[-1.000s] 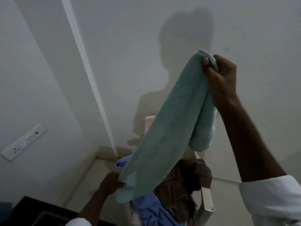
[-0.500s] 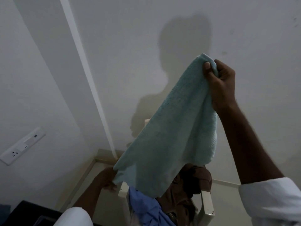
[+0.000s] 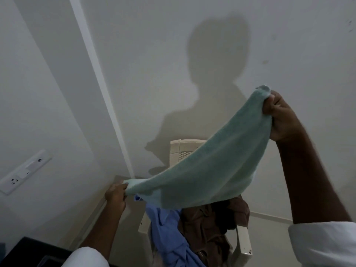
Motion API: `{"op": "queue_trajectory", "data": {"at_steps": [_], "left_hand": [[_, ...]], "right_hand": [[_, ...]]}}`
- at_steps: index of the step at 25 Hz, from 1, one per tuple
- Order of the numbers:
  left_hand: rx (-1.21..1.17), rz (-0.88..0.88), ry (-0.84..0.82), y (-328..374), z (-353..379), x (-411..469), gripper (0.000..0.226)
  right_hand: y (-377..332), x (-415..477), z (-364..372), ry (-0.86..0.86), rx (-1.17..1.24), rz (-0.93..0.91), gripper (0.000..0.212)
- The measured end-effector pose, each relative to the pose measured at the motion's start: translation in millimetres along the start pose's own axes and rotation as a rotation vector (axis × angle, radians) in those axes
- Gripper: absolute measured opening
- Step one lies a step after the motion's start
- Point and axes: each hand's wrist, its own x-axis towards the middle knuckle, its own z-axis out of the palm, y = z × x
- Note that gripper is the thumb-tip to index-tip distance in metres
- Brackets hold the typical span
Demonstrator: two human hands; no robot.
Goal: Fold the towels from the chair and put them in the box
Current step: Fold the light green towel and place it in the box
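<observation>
Above the chair (image 3: 184, 149), the left hand (image 3: 115, 195) and the raised right hand (image 3: 280, 116) each pinch a corner of the green towel (image 3: 212, 170)

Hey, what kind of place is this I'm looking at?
Probably a plain room at home: a white plastic chair piled with laundry in the corner, a towel held up over it, and a wall socket.

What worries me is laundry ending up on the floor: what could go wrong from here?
1. The left hand and right hand each pinch only a corner of the green towel; a slip could let it fall.
2. Its sagging lower edge hangs close over the blue cloth and brown cloth piled on the chair, so folding here might catch them and drag one off.
</observation>
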Motion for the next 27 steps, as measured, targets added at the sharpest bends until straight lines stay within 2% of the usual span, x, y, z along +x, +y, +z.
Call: {"op": "queue_trajectory", "data": {"at_steps": [2, 4, 5, 9, 12, 17, 19, 21, 22, 23, 25, 27], "left_hand": [[-0.039, 0.154, -0.018, 8, 10, -10, 0.04], [0.014, 0.234, -0.104, 26, 31, -26, 0.036], [0.054, 0.274, -0.158, 36, 42, -38, 0.032], [0.247, 0.509, -0.393, 64, 87, -93, 0.02], [0.389, 0.709, -0.611, 71, 113, -129, 0.02], [0.455, 0.712, -0.673, 68, 126, -153, 0.049], [0.4, 0.67, -0.725, 69, 128, -159, 0.04], [0.286, 0.563, -0.794, 69, 131, -169, 0.023], [0.254, 0.542, -0.818, 69, 131, -173, 0.023], [0.289, 0.609, -0.803, 67, 133, -175, 0.024], [0.37, 0.758, -0.786, 66, 134, -176, 0.024], [0.423, 0.792, -0.806, 67, 138, -171, 0.02]], "right_hand": [[2, -2, 5, -0.079, 0.012, 0.081, 0.032], [18, -1, 9, -0.102, -0.003, 0.116, 0.016], [26, 1, 15, -0.143, -0.022, 0.142, 0.015], [61, 6, 43, -0.327, -0.199, 0.24, 0.025], [86, 9, 62, -0.312, -0.224, 0.282, 0.036], [113, 11, 72, -0.118, -0.412, 0.254, 0.029], [120, 9, 72, -0.051, -0.483, 0.241, 0.033], [122, 6, 72, 0.014, -0.524, 0.214, 0.035], [123, 6, 71, 0.027, -0.557, 0.2, 0.036], [125, 5, 70, 0.024, -0.588, 0.205, 0.035], [127, 1, 67, -0.026, -0.507, 0.314, 0.045], [131, -5, 60, -0.097, -0.256, 0.516, 0.057]]}}
